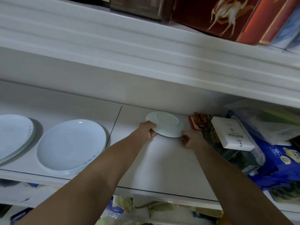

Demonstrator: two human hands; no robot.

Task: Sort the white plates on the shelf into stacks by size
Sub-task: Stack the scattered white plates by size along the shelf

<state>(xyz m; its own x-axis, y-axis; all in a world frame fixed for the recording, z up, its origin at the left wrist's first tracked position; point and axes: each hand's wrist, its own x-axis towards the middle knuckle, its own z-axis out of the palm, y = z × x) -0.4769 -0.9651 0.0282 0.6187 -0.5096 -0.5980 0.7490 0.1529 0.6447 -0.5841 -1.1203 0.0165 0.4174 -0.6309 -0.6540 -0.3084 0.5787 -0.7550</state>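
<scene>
A small white plate [165,124] sits far back on the white shelf [162,163], its near edge tilted up. My left hand [146,129] grips its left rim, thumb on top. My right hand [189,140] is curled at the plate's near right edge; whether it grips the rim I cannot tell. A stack of large white plates [71,145] lies left of centre on the shelf. Another stack of white plates [14,137] lies at the far left, partly cut off by the frame edge.
A white box [232,133] and a red packet [198,121] lie just right of the small plate. Blue bags [280,166] and plastic-wrapped goods crowd the right end. The upper shelf [146,51] hangs low overhead, carrying red boxes [227,17].
</scene>
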